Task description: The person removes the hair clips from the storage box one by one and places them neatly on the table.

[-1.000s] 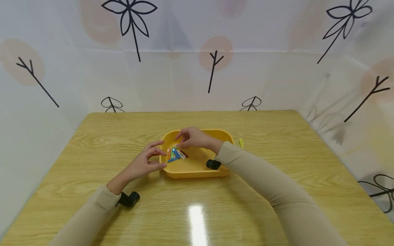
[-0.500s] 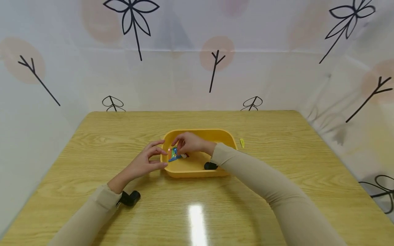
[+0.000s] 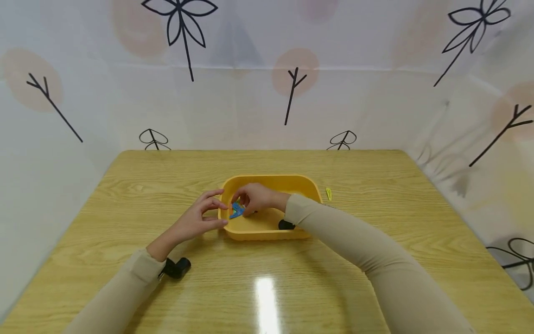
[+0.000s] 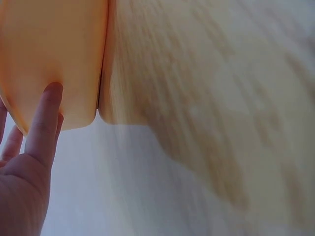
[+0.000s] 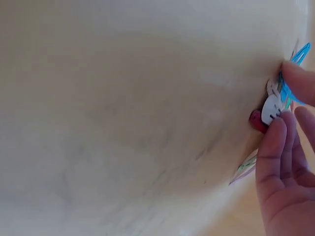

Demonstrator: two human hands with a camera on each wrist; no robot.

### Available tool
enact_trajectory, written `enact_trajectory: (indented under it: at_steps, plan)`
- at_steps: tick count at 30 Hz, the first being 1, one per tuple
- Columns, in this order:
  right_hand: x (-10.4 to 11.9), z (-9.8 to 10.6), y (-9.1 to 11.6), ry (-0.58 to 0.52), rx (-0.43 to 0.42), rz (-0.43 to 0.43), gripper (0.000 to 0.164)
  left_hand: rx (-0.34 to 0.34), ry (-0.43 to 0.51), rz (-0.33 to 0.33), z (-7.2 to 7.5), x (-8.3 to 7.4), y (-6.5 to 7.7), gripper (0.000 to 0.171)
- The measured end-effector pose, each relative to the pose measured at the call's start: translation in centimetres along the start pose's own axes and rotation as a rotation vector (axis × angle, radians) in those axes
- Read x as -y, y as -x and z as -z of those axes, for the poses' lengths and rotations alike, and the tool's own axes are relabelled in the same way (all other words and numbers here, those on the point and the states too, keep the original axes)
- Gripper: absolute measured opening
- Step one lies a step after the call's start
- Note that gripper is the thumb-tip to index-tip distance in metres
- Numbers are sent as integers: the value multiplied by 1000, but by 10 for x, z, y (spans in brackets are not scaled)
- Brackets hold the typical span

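A yellow plastic tray (image 3: 267, 235) with rounded corners holds a small heap of snap hair clips at its left end. My left hand (image 3: 198, 218), fingers spread, touches the tray's left end; in the left wrist view a fingertip (image 4: 53, 88) lies against the tray's outer wall. Inside the tray my right hand (image 3: 257, 197) has its thumb and fingers curled round several hair clips. Between them in the right wrist view are a blue hair clip (image 5: 301, 53) and a white hair clip (image 5: 269, 109) with dark marks, beside a red one (image 5: 257, 121).
Right of the tray, a yellow-green hair clip (image 3: 328, 194) lies on the wooden table (image 3: 146, 185). Green and purple clips (image 5: 243, 169) lie just below the fingers in the right wrist view. A patterned white cloth (image 3: 233, 111) hangs behind the table.
My right hand has moved slightly left and down into the heap, closing round clips that lay free before. The blue clip has shifted. My left hand stays at the tray's end.
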State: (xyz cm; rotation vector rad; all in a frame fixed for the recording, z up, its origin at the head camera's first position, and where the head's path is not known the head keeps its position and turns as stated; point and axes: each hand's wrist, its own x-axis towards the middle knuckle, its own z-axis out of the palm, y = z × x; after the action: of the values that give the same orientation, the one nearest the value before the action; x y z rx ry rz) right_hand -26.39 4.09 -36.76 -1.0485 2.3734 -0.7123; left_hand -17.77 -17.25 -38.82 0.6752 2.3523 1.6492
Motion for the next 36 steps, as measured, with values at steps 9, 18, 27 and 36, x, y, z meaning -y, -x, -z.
enact_trajectory:
  at_steps: [9,18,27,36]
  plan:
    - [-1,3,3,37,11,161,47,4,9,2,-1,-1,0,30]
    - [-4,1,0,36,51,166,41,2,-3,-2,0,-1,0,31]
    - [-6,1,-2,112,46,242,35,3,-10,-3,0,-1,0,30]
    - [-6,-1,-2,209,46,307,32,3,-17,4,0,0,0,31]
